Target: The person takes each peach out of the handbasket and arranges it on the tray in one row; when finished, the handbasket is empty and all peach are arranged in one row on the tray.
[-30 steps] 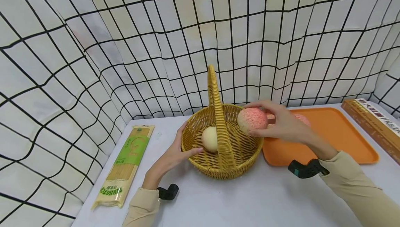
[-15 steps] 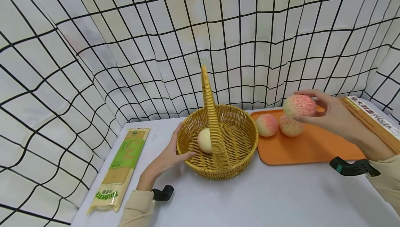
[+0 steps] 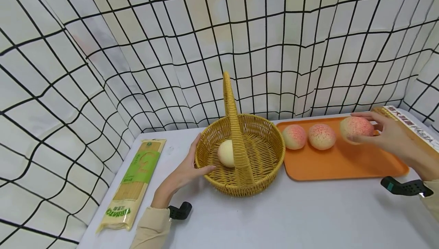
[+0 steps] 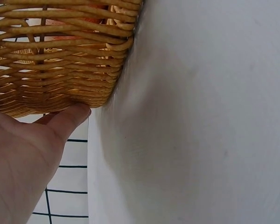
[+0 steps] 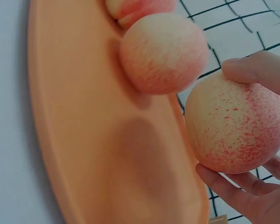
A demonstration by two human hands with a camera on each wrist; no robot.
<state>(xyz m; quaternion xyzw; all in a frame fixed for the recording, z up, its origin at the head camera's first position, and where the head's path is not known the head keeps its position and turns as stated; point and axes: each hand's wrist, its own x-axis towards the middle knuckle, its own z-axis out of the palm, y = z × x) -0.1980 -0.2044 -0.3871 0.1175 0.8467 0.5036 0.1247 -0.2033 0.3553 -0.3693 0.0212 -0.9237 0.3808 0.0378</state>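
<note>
My right hand (image 3: 387,136) holds a pink-and-cream peach (image 5: 235,126) over the right part of the orange tray (image 3: 343,165), thumb on one side and fingers on the other. A shadow lies on the tray below this peach. Two more peaches sit side by side on the tray: one near the middle (image 3: 321,136) and one at its left end (image 3: 294,136). My left hand (image 3: 186,171) grips the left side of a yellow wicker basket (image 3: 271,174), its thumb along the front wall. Inside the basket lies a pale round fruit (image 3: 226,154), partly hidden by the handle (image 3: 236,134).
A pack of noodles (image 3: 137,182) in a green-banded wrapper lies on the white table (image 3: 274,218) to the left. Behind the tray's right end is a brown pasta box (image 3: 411,129), partly covered by the right arm. White cloth with black grid lines (image 3: 260,51) walls the back and left.
My right hand has carried the peach from over the basket's right rim to the right, then lowered it toward the tray. My left hand has stayed on the basket.
</note>
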